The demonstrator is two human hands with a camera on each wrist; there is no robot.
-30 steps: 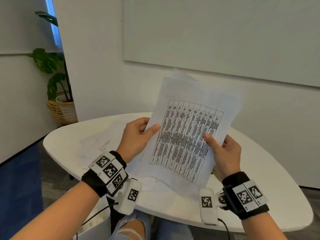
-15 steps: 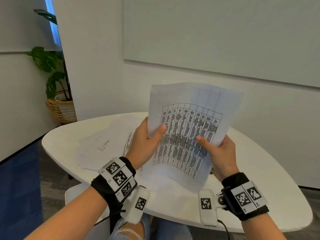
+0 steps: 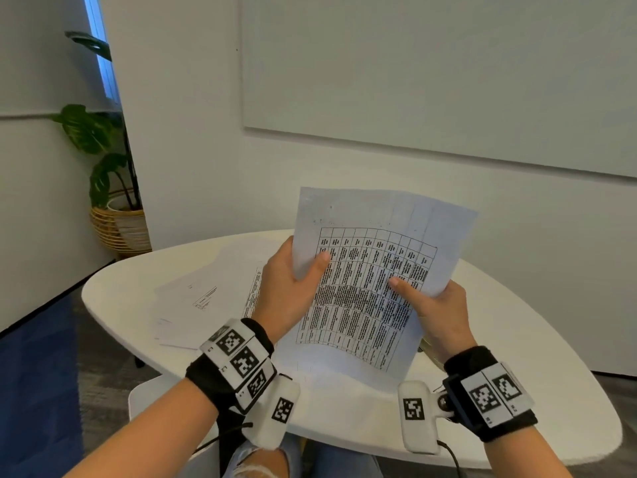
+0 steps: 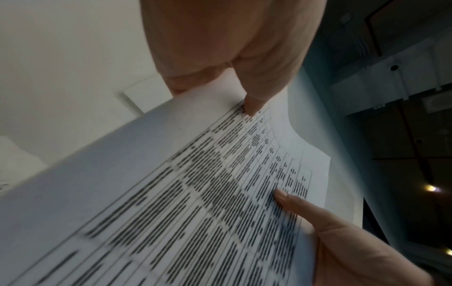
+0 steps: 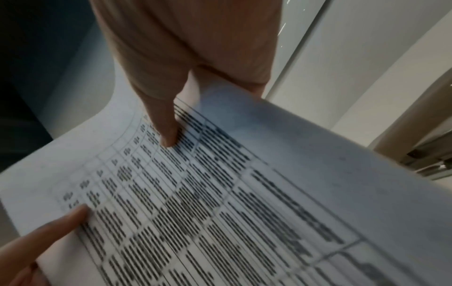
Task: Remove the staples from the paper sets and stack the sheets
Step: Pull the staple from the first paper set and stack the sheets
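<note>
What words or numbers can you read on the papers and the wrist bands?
No words or numbers can be read.
Held sheet: printed table, too small and blurred.
Loose sheets on the table: tiny print, unreadable.
Wrist bands: black-and-white square codes; small marks beside them too tiny to read.

The printed text on the paper set [image 3: 362, 291] is reading as too small in the head view and blurring into dark dashes in both wrist views; its lower corners are running off the frame edges in the wrist views; no staple is showing clearly enough to tell. The fingers of the left hand [image 3: 286, 291] and the right hand [image 3: 437, 315] are hiding behind the sheets, with only the thumbs showing; the held sheets are covering part of the loose sheets [image 3: 206, 298] on the counter [image 3: 517, 391].
</note>
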